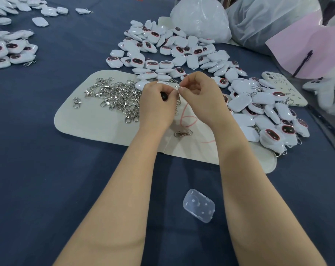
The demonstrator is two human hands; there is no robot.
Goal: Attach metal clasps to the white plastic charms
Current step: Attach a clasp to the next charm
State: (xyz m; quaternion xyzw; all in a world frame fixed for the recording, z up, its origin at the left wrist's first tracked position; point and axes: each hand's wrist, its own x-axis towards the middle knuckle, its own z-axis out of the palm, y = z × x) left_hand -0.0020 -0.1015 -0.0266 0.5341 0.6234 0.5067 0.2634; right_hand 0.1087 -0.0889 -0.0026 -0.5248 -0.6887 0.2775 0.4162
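As hands point(156, 98) point(198, 93) seemingly pinch a clasp point(178, 99), bags point(201, 18) bulge.

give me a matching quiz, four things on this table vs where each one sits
1 clasp pile
2 clear case
3 phone
4 bag

a nearest the camera, on the blue cloth
b on the mat
c far back, behind the charms
d right side, among charms

Pairs: 1-b, 2-a, 3-d, 4-c
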